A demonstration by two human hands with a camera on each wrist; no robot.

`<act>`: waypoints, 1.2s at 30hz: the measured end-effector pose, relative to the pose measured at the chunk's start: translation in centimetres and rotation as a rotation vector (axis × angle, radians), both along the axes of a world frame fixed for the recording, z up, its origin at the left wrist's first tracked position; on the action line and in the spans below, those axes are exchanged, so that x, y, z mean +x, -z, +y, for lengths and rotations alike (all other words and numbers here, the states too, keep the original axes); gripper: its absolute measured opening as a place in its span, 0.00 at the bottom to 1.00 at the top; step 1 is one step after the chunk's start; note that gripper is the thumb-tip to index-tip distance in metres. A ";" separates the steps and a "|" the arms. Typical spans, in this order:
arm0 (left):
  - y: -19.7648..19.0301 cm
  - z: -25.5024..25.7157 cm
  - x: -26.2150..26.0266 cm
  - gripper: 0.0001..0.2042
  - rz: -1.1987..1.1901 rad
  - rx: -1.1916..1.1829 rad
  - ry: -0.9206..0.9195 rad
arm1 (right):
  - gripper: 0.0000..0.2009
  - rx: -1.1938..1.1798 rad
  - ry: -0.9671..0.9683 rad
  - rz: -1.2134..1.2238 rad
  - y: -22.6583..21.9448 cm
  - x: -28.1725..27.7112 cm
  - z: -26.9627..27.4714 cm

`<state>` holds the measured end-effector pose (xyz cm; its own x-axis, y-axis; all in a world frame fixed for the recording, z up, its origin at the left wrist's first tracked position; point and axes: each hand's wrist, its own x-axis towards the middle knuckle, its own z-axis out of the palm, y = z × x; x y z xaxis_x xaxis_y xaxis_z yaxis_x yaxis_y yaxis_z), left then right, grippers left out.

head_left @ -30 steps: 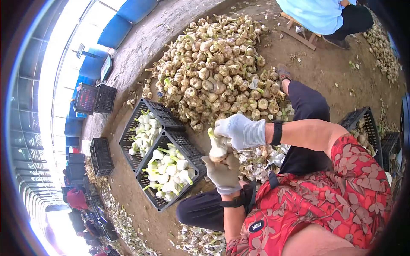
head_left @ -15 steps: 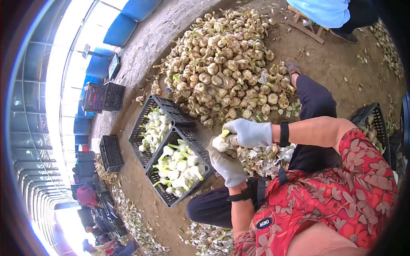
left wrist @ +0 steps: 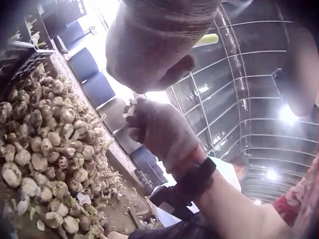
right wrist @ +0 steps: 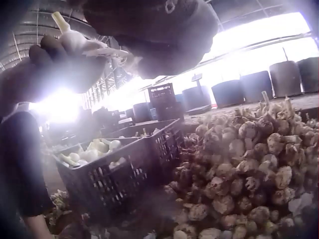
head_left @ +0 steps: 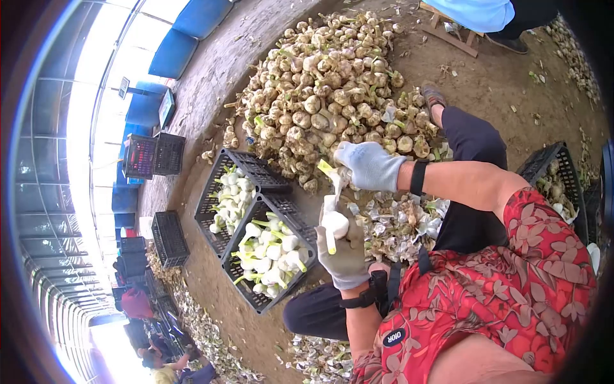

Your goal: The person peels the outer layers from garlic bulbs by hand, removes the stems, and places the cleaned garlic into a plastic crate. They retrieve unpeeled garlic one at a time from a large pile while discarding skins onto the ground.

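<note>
A white garlic bulb (head_left: 334, 224) with a pale stem lies in my gloved left hand (head_left: 345, 259), thumb and fingers around it. Just above, my gloved right hand (head_left: 369, 166) pinches loose skin strips (head_left: 339, 181) with a yellow-green end. In the right wrist view the left fingers curl round the bulb (right wrist: 73, 42), its stem upward, and peel strips (right wrist: 107, 52) stretch to the right hand (right wrist: 154, 37). The left wrist view has the left hand (left wrist: 154, 45) near the camera and the right hand (left wrist: 167, 132) below it, skin scraps at its fingertips.
Two black crates of white garlic (head_left: 272, 253) stand left of the hands. A big heap of unpeeled garlic (head_left: 326, 96) lies beyond. Skins (head_left: 396, 230) litter the ground by the legs. Another crate (head_left: 559, 179) is at the right; a person in light blue (head_left: 476, 13) sits at the top.
My right hand has drawn away from my left, pulling skin strips off the bulb. The bulb, earlier between both hands, now rests in my left hand with its stem pointing differently.
</note>
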<state>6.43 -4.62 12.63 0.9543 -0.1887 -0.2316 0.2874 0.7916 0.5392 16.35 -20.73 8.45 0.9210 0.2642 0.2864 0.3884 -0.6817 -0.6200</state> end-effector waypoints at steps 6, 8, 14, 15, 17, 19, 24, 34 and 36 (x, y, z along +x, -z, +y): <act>3.1 2.5 -1.8 0.27 -0.274 0.692 -0.012 | 0.15 -0.553 -0.546 0.410 -1.6 -1.0 0.1; 3.2 2.6 -2.1 0.25 -0.598 1.324 -0.086 | 0.18 -0.389 -0.512 0.334 -2.3 -2.3 -0.4; 2.8 4.3 -1.0 0.16 -0.019 0.404 0.060 | 0.22 0.483 -0.588 0.702 -0.6 -2.9 0.9; 2.1 3.4 -0.6 0.15 -0.034 0.454 0.020 | 0.19 0.474 -0.504 0.652 -0.7 -3.3 1.1; 1.1 1.5 -0.3 0.14 -0.033 0.480 -0.178 | 0.16 0.513 -0.294 0.630 -1.0 -3.5 1.2; 0.5 0.4 -0.3 0.16 -0.094 0.540 -0.175 | 0.12 0.508 -0.095 0.619 -2.1 -3.5 1.3; 4.6 1.3 0.4 0.15 0.076 0.318 -0.191 | 0.09 0.397 -0.298 0.225 -1.7 -4.8 1.8; 1.6 4.7 3.9 0.13 0.156 0.210 -0.191 | 0.09 0.910 -0.028 0.774 -1.0 -1.4 0.2; 1.0 6.2 5.2 0.13 0.135 0.156 -0.143 | 0.10 0.787 -0.058 0.714 -0.2 -2.0 0.6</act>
